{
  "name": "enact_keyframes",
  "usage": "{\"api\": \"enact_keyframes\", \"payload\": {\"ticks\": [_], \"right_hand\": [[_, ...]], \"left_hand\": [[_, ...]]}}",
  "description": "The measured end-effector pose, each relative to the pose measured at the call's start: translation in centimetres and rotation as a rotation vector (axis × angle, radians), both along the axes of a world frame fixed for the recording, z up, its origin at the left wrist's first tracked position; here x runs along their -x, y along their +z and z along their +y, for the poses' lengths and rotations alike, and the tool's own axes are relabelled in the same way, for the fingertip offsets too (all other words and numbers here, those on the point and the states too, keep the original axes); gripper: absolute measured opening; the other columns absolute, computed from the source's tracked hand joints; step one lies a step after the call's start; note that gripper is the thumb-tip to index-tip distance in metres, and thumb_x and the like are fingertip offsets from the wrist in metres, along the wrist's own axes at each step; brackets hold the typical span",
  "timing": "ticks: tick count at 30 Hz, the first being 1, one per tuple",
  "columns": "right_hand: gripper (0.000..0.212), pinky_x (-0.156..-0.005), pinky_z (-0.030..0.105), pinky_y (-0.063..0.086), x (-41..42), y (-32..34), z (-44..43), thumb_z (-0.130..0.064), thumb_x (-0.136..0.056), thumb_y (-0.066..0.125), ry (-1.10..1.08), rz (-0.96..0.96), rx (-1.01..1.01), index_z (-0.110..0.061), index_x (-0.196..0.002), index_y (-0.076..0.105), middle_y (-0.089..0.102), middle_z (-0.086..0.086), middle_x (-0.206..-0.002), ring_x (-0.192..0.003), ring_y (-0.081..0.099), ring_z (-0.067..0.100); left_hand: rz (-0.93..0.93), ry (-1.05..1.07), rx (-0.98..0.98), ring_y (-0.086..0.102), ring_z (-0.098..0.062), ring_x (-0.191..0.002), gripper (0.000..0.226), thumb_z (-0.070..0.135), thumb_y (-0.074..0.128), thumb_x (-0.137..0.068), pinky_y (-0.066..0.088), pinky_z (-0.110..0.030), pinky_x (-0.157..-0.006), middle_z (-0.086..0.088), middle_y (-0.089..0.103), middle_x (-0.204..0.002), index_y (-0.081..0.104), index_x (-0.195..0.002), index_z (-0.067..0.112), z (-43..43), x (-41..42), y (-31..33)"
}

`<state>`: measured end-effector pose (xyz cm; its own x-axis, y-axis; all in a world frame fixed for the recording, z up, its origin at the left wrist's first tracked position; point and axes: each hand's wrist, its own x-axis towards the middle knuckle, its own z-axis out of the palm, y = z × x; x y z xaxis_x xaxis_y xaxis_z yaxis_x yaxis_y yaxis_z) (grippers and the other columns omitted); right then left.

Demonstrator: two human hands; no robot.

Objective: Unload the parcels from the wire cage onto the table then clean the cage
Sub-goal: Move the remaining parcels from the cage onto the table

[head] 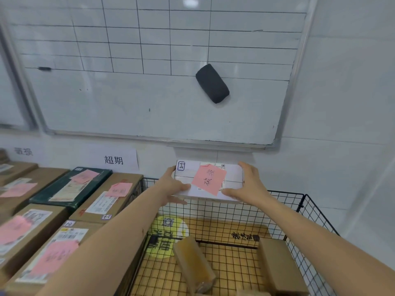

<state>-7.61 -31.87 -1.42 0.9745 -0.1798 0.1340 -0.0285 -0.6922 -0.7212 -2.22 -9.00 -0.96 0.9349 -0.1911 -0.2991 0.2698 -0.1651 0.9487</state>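
A flat white parcel [229, 174] with a pink note on top is held above the far rim of the black wire cage [284, 196]. My left hand [172, 185] grips its left edge and my right hand [249, 184] grips its right edge. Inside the cage, low down, a long tape-wrapped brown parcel [193, 264] lies tilted, and a brown cardboard box [280, 265] stands against the right wall. The cage floor shows yellow printed cardboard. To the left, several brown boxes [106, 198] and a dark green one [70, 186], most with pink notes, cover the table.
A gridded whiteboard [149, 82] hangs on the wall straight ahead, with a black eraser [212, 83] stuck on it. A paper sign [113, 160] is taped under it. A white wall runs along the cage's right side.
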Motion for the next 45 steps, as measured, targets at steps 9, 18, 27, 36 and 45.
{"api": "enact_keyframes", "payload": {"ticks": [9, 18, 27, 36, 45], "right_hand": [[0.088, -0.084, 0.038, 0.053, -0.5, -1.1, 1.4, -0.061, -0.061, 0.08, -0.106, 0.077, 0.063, -0.018, -0.125, 0.038, 0.047, 0.001, -0.119, -0.106, 0.054, 0.02], [0.095, -0.077, 0.03, 0.049, 0.2, -2.4, 3.8, -0.066, -0.063, 0.072, 0.09, 0.04, 0.181, -0.024, -0.139, 0.033, 0.043, 0.0, -0.127, -0.104, 0.05, 0.015], [0.121, -0.115, 0.042, 0.029, 0.6, -1.1, 5.0, -0.061, -0.058, 0.08, 0.276, -0.202, 0.469, -0.016, -0.15, 0.015, 0.032, 0.002, -0.151, -0.138, 0.03, 0.02], [0.115, -0.118, 0.037, 0.023, 1.1, 1.6, 8.7, -0.052, -0.068, 0.078, 0.436, -0.307, 0.466, -0.014, -0.152, 0.009, 0.025, 0.003, -0.155, -0.143, 0.023, 0.019], [0.105, -0.102, 0.036, 0.044, -0.3, 2.5, 18.6, -0.05, -0.063, 0.079, 0.584, -0.329, 0.308, -0.027, -0.147, 0.02, 0.043, -0.009, -0.14, -0.126, 0.042, 0.011]], "left_hand": [[-0.164, 0.281, -0.13, 0.061, -0.026, -0.105, 0.053, 0.019, 0.073, -0.081, 0.05, -0.033, -0.085, -0.012, 0.063, -0.115, 0.05, -0.127, 0.003, -3.1, -0.2, -0.3], [-0.087, -0.046, -0.009, 0.061, -0.029, -0.104, 0.092, 0.005, 0.07, -0.082, 0.056, -0.051, -0.08, -0.006, 0.056, -0.127, 0.011, -0.146, 0.038, -3.4, 1.7, -1.8], [-0.236, 0.224, -0.251, 0.062, -0.027, -0.1, 0.067, 0.024, 0.068, -0.086, 0.057, -0.041, -0.079, -0.008, 0.063, -0.113, 0.036, -0.144, 0.025, -0.7, 3.0, 0.2], [-0.308, 0.319, -0.426, 0.061, -0.017, -0.088, 0.081, 0.032, 0.066, -0.087, 0.054, -0.026, -0.051, -0.005, 0.053, -0.137, 0.017, -0.151, 0.03, 3.8, 5.4, 3.9], [-0.32, 0.311, -0.497, 0.062, -0.025, -0.101, 0.074, 0.033, 0.064, -0.088, 0.059, -0.039, -0.07, -0.007, 0.051, -0.138, 0.023, -0.15, 0.027, 14.0, 5.9, 6.4]]}}
